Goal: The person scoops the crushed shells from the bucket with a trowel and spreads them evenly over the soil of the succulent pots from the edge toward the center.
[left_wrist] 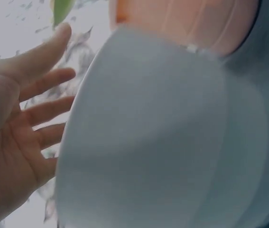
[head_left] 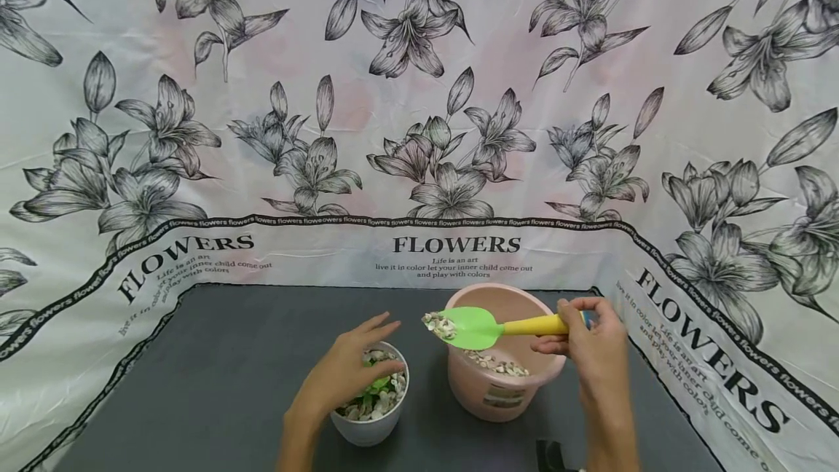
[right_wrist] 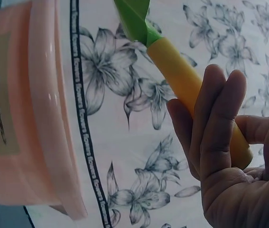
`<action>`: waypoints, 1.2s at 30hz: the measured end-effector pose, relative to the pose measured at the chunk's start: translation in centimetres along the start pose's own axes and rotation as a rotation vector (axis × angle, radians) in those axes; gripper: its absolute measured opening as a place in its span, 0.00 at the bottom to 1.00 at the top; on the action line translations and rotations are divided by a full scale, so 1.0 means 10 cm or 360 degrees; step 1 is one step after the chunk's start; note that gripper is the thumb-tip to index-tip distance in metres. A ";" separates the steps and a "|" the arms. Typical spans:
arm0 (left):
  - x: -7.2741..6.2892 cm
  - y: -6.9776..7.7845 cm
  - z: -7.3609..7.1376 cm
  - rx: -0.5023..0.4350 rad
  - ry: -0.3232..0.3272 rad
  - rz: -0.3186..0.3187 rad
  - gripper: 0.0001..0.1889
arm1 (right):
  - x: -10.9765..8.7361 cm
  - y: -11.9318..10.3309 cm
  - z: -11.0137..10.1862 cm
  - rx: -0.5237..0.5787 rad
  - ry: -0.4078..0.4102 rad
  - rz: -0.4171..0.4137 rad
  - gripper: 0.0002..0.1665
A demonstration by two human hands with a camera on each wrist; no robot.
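Hands: right [head_left: 590,344] on scoop [head_left: 481,327], left [head_left: 354,366] over pot [head_left: 370,425].

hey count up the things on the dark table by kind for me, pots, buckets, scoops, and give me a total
White pot of pebbles: 1
Pink bucket of pebbles: 1
Green scoop with a yellow handle, loaded with pebbles: 1
Total: 3

The right hand holds the scoop; the left hand rests over the pot.
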State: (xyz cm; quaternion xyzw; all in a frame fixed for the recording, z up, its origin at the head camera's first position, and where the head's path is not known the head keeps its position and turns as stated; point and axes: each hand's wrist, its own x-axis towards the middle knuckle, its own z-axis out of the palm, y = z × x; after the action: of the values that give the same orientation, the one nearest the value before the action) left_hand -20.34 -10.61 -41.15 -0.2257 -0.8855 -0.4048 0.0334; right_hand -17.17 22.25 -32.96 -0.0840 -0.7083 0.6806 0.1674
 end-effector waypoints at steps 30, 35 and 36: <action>-0.47 -0.97 -0.19 -0.0735 -0.0318 -0.0025 0.72 | -0.47 0.23 1.15 -0.0349 -0.0621 -0.0346 0.06; -0.46 -1.00 -0.18 -0.0719 -0.0242 0.0060 0.69 | -0.56 0.18 1.22 -0.0532 -0.0820 -0.0785 0.06; -0.47 -1.00 -0.18 -0.0699 -0.0229 0.0068 0.69 | -0.57 0.17 1.23 -0.0543 -0.0859 -0.0861 0.06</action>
State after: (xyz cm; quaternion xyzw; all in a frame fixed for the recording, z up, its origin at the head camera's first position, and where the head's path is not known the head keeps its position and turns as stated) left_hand -20.62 -19.34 -48.12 -0.2746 -0.7713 -0.5698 -0.0712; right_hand -16.34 8.90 -35.54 0.2598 -0.8258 0.4827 0.1323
